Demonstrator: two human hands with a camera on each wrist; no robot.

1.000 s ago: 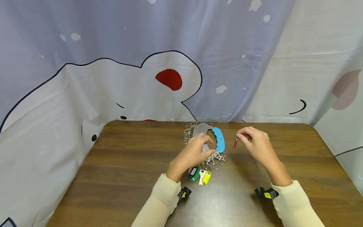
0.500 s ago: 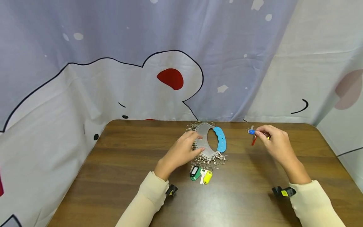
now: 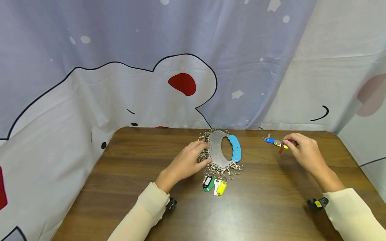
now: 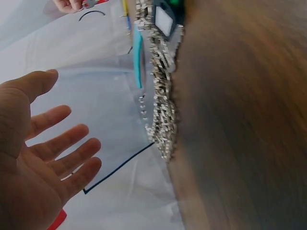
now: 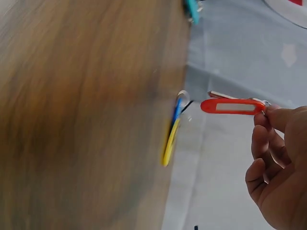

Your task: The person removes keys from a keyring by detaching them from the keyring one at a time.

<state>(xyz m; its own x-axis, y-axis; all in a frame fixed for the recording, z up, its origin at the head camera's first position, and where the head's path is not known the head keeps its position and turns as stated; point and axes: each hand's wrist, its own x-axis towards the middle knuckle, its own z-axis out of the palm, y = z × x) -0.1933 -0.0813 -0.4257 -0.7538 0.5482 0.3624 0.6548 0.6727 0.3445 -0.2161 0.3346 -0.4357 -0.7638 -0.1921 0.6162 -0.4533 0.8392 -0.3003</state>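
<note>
My right hand (image 3: 306,150) pinches the ring of a red key tag (image 5: 235,106) with a key (image 5: 221,95) on it, held above the table. Below and left of it, a blue key tag (image 3: 269,140) and a yellow key tag (image 5: 171,143) lie together. A grey metal key-ring plate (image 3: 214,150) with a light-blue handle (image 3: 236,149) lies at the table's middle, its toothed edge hung with several clips and rings. Beside that edge hovers my left hand (image 3: 187,159), fingers spread loosely with nothing in them.
At the plate's near end lie dark and green key tags (image 3: 208,183), a key (image 3: 216,187) and another yellow tag (image 3: 221,188). The wooden table (image 3: 241,214) ends at the back against a patterned cloth (image 3: 135,90).
My right hand has moved right with the red tag, and the blue and yellow tags have come into view on the table. My left hand has drawn back left from over the plate.
</note>
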